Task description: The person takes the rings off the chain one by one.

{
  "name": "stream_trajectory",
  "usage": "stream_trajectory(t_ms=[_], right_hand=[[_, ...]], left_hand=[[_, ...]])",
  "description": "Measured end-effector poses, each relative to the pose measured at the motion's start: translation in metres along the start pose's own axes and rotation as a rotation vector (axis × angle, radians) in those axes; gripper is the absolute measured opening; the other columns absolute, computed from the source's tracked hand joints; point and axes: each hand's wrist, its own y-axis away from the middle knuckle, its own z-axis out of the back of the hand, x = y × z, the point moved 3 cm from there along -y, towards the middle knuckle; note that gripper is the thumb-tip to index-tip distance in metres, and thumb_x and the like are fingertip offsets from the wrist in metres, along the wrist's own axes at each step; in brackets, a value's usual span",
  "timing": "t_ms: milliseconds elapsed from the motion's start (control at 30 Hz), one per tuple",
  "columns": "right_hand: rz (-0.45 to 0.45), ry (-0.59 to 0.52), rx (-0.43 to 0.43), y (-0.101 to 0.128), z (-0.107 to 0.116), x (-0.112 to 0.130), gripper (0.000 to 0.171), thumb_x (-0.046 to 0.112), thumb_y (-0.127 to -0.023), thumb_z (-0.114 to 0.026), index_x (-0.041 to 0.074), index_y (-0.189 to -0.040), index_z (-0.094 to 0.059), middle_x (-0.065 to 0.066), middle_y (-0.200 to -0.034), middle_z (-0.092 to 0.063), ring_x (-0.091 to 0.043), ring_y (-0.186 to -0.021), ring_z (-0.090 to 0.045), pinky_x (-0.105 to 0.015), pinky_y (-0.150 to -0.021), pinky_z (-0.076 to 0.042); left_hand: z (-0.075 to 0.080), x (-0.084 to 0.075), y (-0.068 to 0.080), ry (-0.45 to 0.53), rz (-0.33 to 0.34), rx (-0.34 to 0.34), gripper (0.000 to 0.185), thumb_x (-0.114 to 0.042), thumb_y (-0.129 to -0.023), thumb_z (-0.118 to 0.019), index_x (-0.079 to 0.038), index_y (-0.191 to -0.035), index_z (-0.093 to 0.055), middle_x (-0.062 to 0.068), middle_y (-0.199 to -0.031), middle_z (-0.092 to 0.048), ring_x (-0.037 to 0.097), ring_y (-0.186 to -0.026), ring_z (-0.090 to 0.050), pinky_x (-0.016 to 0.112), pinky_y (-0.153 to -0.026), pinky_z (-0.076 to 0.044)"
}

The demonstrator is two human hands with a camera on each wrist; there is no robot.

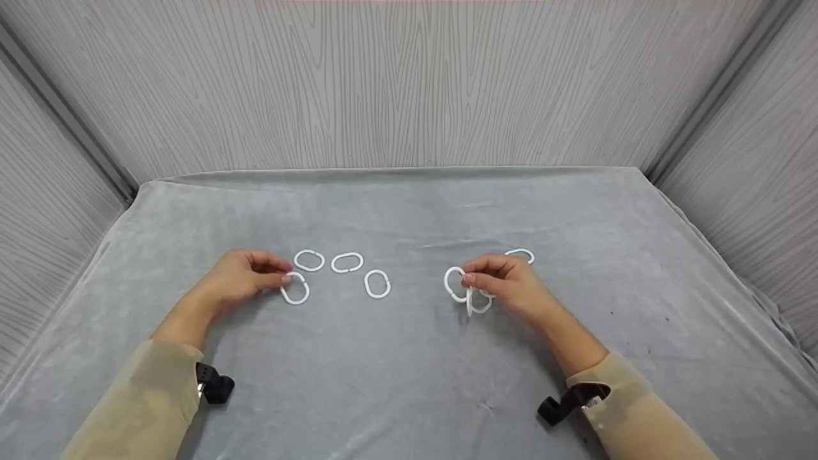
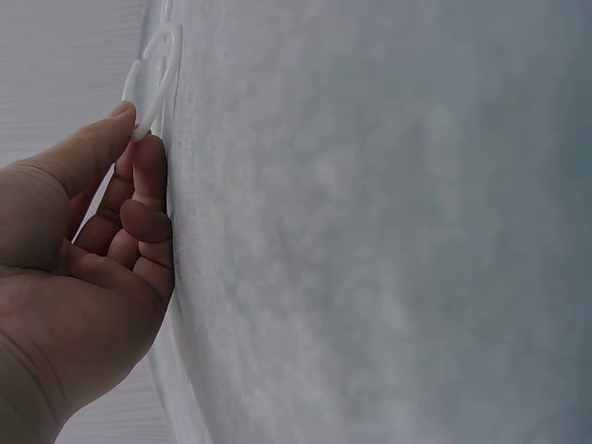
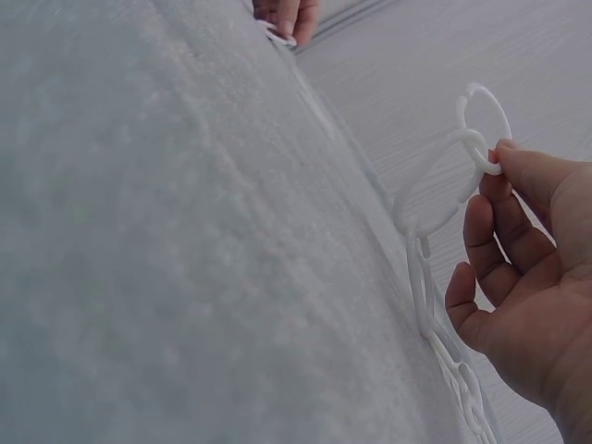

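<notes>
My left hand pinches a white oval plastic ring between thumb and fingers, at the grey cloth; the left wrist view shows the same ring at my thumb tip. Three loose white rings lie to its right: one, another, a third. My right hand pinches the top ring of a short chain of linked white rings, whose lower links trail onto the cloth. The right wrist view shows that chain hanging from my fingertips. One more ring peeks out behind the right hand.
A grey cloth covers the table, with pale wood-grain walls on three sides. A black strap sits at the left wrist and another black strap at the right wrist.
</notes>
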Motion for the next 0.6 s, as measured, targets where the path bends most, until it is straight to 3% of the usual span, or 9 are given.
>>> stream_trajectory(t_ms=[367,600], right_hand=[[-0.002,-0.017,0.008,0.0,0.0,0.0,0.03,0.001,-0.098,-0.073,-0.022,-0.115,-0.064,-0.001,-0.092,-0.077,-0.012,-0.087,-0.07,-0.026,-0.079,-0.054],[-0.004,-0.014,0.005,0.0,-0.001,0.001,0.029,0.0,-0.097,-0.074,-0.022,-0.115,-0.065,0.0,-0.092,-0.077,-0.012,-0.087,-0.069,-0.025,-0.08,-0.054]], left_hand=[[0.005,-0.003,0.003,-0.077,-0.031,-0.011,0.037,-0.015,-0.094,-0.082,0.004,-0.125,-0.074,0.008,-0.11,-0.077,0.005,-0.09,-0.063,0.018,-0.073,-0.049],[0.013,-0.018,0.008,-0.104,-0.035,-0.089,0.037,-0.02,-0.096,-0.081,0.002,-0.125,-0.075,0.01,-0.114,-0.077,0.01,-0.093,-0.064,0.019,-0.075,-0.05]])
